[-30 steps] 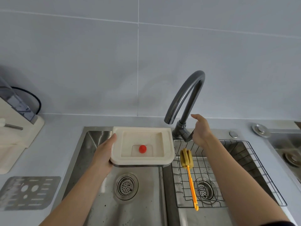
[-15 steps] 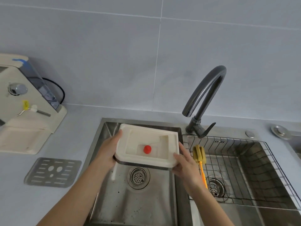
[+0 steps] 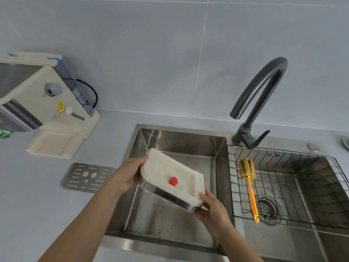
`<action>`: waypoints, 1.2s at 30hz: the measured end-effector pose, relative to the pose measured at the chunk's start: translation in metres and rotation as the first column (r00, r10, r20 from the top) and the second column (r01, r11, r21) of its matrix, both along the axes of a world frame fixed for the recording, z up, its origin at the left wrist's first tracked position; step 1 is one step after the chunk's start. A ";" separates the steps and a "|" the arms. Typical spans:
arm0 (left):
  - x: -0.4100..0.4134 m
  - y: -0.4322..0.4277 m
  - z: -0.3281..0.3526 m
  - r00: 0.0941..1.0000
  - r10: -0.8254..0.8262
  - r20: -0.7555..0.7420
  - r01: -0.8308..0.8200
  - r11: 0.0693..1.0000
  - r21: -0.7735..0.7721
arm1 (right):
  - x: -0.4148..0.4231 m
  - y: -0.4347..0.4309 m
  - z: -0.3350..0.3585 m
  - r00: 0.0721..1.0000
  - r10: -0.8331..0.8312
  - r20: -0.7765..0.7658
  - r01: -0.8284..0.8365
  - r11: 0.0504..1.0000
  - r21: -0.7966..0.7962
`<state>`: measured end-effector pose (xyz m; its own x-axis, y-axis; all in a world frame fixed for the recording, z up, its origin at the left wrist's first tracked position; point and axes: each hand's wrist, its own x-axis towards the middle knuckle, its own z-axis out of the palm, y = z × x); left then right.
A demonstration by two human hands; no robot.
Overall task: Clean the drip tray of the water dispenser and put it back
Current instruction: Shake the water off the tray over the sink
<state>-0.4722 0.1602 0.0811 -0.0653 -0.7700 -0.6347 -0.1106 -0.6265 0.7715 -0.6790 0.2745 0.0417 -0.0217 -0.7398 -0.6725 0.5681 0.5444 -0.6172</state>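
Observation:
The cream drip tray (image 3: 164, 170), with a steel front band and a red float (image 3: 173, 181) inside, hangs tilted over the left sink basin (image 3: 181, 140). My left hand (image 3: 130, 173) grips its left end. My right hand (image 3: 211, 207) holds its lower right corner from beneath. The water dispenser (image 3: 37, 95) stands on the counter at the left, its base slot (image 3: 54, 143) bare. The tray's perforated metal grate (image 3: 86, 176) lies flat on the counter in front of the dispenser.
A dark curved faucet (image 3: 260, 95) rises between the two basins. The right basin holds a wire rack (image 3: 283, 186) with a yellow sponge brush on an orange handle (image 3: 249, 184). Grey tiled wall stands behind the counter.
My right hand left the faucet handle and took hold of the tray's right corner. The tray has tilted, its right end lower. My view has swung left and down toward the dispenser.

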 end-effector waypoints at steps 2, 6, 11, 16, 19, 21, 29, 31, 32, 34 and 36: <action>-0.002 -0.001 0.003 0.997 -0.038 0.069 0.039 0.999 -0.010 | 0.005 0.004 -0.003 0.998 -0.029 0.052 0.026 0.998 0.053; -0.003 -0.009 0.006 0.977 -0.097 0.190 0.099 0.995 -0.004 | 0.015 0.010 -0.013 0.974 -0.124 0.190 0.084 0.975 0.205; -0.019 -0.026 0.015 0.920 -0.159 0.359 0.183 0.982 -0.034 | 0.029 0.015 -0.016 0.917 -0.169 0.363 0.042 0.942 0.332; -0.042 -0.045 0.024 0.696 -0.372 0.614 0.407 0.909 0.090 | 0.046 0.017 -0.019 0.826 -0.289 0.484 0.045 0.890 0.455; -0.054 -0.054 0.023 0.551 -0.486 0.678 0.504 0.842 0.194 | 0.054 0.017 -0.025 0.816 -0.261 0.517 -0.023 0.878 0.479; -0.063 -0.057 0.022 0.450 -0.526 0.722 0.551 0.799 0.240 | 0.057 0.017 -0.027 0.810 -0.234 0.539 -0.077 0.867 0.492; -0.089 -0.055 0.024 0.270 -0.507 0.819 0.645 0.726 0.237 | 0.053 0.004 -0.046 0.829 -0.198 0.522 -0.124 0.847 0.517; -0.090 -0.056 0.027 0.254 -0.488 0.835 0.649 0.726 0.227 | 0.050 0.000 -0.051 0.846 -0.180 0.502 -0.112 0.860 0.498; -0.089 -0.058 0.028 0.253 -0.478 0.841 0.651 0.727 0.217 | 0.048 -0.002 -0.050 0.848 -0.172 0.501 -0.110 0.868 0.483; -0.088 -0.059 0.029 0.257 -0.460 0.850 0.666 0.722 0.189 | 0.045 -0.006 -0.051 0.862 -0.154 0.483 -0.108 0.875 0.472; -0.087 -0.059 0.030 0.257 -0.452 0.854 0.687 0.707 0.167 | 0.040 -0.011 -0.050 0.893 -0.127 0.432 -0.100 0.879 0.466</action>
<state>-0.5590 0.1013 0.1106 -0.1150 -0.8601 -0.4969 -0.9831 0.0270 0.1808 -0.6387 0.2631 -0.0078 0.3500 -0.3389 -0.8733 0.7235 0.6899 0.0222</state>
